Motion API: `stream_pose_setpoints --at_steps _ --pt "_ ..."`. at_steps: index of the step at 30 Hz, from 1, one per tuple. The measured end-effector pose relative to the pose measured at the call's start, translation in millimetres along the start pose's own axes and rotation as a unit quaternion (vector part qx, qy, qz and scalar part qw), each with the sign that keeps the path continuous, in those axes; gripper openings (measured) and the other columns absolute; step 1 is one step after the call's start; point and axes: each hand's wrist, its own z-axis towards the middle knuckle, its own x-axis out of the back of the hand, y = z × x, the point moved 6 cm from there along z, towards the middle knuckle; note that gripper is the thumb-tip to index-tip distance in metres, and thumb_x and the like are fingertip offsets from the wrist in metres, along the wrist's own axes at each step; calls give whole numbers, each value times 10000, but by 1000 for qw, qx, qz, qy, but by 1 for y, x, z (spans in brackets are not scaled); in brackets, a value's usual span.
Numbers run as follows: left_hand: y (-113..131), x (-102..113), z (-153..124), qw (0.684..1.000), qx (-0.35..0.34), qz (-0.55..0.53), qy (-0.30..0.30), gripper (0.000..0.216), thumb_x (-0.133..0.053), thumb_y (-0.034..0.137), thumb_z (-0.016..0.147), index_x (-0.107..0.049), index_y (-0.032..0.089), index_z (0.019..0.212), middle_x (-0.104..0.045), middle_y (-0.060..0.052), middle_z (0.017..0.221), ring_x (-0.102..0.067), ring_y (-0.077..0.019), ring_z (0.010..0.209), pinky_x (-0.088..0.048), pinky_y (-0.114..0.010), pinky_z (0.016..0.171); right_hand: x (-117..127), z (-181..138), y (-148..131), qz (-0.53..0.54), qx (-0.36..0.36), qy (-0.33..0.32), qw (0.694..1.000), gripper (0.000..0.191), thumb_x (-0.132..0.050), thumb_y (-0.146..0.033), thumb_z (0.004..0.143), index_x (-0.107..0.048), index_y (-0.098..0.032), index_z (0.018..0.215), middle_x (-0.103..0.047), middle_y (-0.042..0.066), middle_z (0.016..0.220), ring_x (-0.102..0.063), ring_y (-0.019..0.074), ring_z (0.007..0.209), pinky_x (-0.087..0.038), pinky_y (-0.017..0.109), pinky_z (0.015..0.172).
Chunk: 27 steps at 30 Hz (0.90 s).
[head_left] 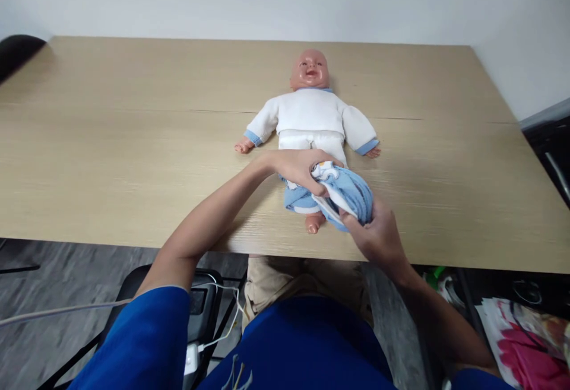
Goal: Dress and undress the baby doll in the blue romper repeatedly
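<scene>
A baby doll (pixel 312 111) lies on its back on the table, head toward the far wall, in a white top with blue cuffs. Around its lower legs are blue-and-white doll pants (pixel 351 191), bunched up. One bare foot (pixel 314 222) sticks out below a blue leg opening; the other foot is hidden. My left hand (pixel 303 167) grips the upper edge of the bunched cloth, thumb on the near side. Closed on the gathered fabric at the lower right is my right hand (pixel 376 232), thumb at the white trim.
The wooden table (pixel 133 140) reaches to a pale wall (pixel 267 1). A black chair (pixel 20 51) stands at the far left corner. Below the near edge are a dark device with white cables (pixel 200 307) and, at the right, bright pink packaging (pixel 529 354).
</scene>
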Motion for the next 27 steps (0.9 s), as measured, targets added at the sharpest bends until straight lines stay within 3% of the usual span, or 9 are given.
stream_pose_setpoints --at_steps 4,8,12,16,21,24,27 --pt "7 -3 -2 998 19 56 -25 512 -863 434 741 -702 229 1182 -775 -24 1023 -727 -242 917 -569 -328 786 -6 -27 -15 -45 4 90 995 412 -828 -431 916 -876 -208 1259 -838 38 837 -746 277 679 -649 412 662" --pt "12 -6 -5 988 60 140 -3 584 -814 470 790 -678 215 1297 -790 -58 1107 -739 -267 988 -557 -365 870 -4 -33 -15 -105 10 147 984 334 -798 -506 930 -852 -226 1104 -769 22 729 -692 265 621 -567 397 618" --pt "14 -15 -4 970 98 222 1 544 -831 371 850 -685 212 1349 -822 -81 1164 -764 -280 1032 -534 -362 864 -11 -43 -9 -123 7 160 979 310 -825 -539 954 -833 -247 1057 -790 38 747 -718 281 635 -578 417 653" --pt "14 -23 -2 952 142 272 -7 567 -876 288 887 -700 191 1417 -780 -62 1039 -738 -288 955 -503 -380 832 -35 -60 5 -93 5 149 984 257 -825 -524 1028 -830 -269 1052 -827 70 802 -752 306 655 -603 442 654" --pt "16 -29 -5 938 194 287 -5 666 -919 275 918 -705 165 1540 -692 -22 916 -714 -303 903 -521 -408 867 -44 -76 22 -151 54 234 959 205 -856 -459 1043 -781 -283 1118 -773 83 893 -749 349 804 -657 510 758" --pt "16 -33 -6 933 203 298 7 740 -916 254 890 -694 193 1594 -729 -37 940 -742 -332 955 -535 -425 904 -42 -78 21 -189 112 266 939 154 -849 -339 1019 -750 -283 1123 -770 130 1142 -763 387 1069 -708 603 950" --pt "10 -37 -5 930 202 305 10 836 -892 251 862 -655 212 1663 -794 -74 1036 -768 -360 1033 -543 -432 930 -40 -74 23 -159 116 253 947 235 -809 -273 1001 -765 -268 1232 -769 173 1371 -780 415 1273 -711 655 1104"
